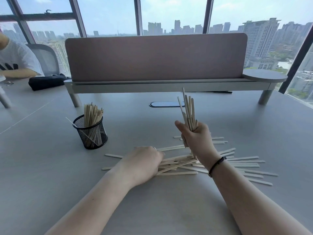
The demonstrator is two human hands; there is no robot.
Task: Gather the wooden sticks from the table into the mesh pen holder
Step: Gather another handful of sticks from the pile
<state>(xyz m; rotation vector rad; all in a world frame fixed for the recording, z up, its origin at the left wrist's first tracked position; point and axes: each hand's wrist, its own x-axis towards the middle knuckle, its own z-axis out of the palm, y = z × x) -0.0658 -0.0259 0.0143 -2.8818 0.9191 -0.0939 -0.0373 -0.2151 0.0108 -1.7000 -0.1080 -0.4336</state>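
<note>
A black mesh pen holder [92, 135] stands on the grey table [152, 200] at the left, with several wooden sticks upright in it. A pile of loose wooden sticks [240, 164] lies spread across the table in front of me. My right hand [197, 139] grips an upright bundle of sticks [188, 109] above the pile. My left hand [144, 162] rests on the pile's left part, fingers curled down onto the sticks; whether it holds any is hidden.
A pink desk divider [155, 56] on a raised shelf stands across the back. A cable slot [165, 104] lies in the table behind the pile. A black bag [45, 82] and another person's arm [17, 72] are at the far left.
</note>
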